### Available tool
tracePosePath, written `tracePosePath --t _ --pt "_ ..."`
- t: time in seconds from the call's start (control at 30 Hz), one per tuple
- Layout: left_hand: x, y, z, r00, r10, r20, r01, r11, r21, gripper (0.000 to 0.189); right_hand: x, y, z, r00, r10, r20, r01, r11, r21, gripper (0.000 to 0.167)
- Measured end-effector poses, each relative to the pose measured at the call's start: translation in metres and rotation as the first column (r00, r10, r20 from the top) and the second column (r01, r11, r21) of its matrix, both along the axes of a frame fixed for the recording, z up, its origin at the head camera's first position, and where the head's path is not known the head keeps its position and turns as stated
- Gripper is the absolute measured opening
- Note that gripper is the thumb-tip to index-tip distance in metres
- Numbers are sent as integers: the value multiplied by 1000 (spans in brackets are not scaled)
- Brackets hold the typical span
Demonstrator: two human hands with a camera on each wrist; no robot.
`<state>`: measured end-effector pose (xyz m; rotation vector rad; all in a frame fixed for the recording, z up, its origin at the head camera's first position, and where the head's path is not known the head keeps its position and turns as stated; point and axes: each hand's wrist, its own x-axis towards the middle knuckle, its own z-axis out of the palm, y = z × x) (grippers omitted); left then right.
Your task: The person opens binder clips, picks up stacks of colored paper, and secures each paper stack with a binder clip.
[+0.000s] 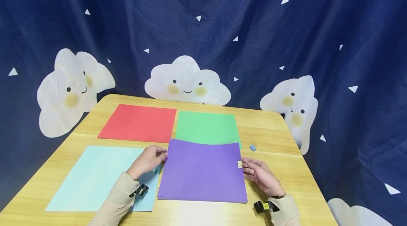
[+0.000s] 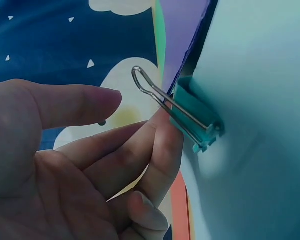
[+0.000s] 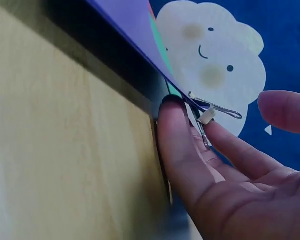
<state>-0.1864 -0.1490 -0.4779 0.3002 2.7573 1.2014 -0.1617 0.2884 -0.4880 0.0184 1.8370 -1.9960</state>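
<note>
Pale wood tabletop (image 1: 190, 216): rectangular purple paper sheet (image 1: 201, 173) sits between both hands, long axis apparently left-right, far edge overlapping the green paper sheet (image 1: 206, 127) in head view, wood showing for room along near and right edges. Right hand (image 1: 262, 176) is loose at the right edge, thumb apart, white wire-handled binder clip (image 1: 240, 164) just left of its fingers; left hand (image 1: 147, 162) has thumb apart, one finger against the teal wire-handled binder clip (image 1: 157, 169) by the left edge.

wrist cams dim, head cam brt
</note>
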Motion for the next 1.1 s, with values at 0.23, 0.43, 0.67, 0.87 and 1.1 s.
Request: tracePosePath --t 0.23,0.43,0.67,0.87,1.1 --pt "2 1 2 1000 -8 26 8 1000 -1 28 2 1 2 1000 -24 -13 25 998 62 61" --pt "5 3 5 998 -59 -13 58 996 -63 24 7 4 3 1000 -29 4 29 996 82 57" --pt "10 8 9 995 -89 -51 82 989 -123 18 15 6 7 999 -36 1 35 988 152 55" --pt "12 12 11 996 -75 -56 65 985 -158 17 19 4 9 997 -78 -15 79 969 233 54" --pt "12 13 11 996 -70 -58 58 979 -194 19 20 2 13 992 -120 -36 126 954 271 50"
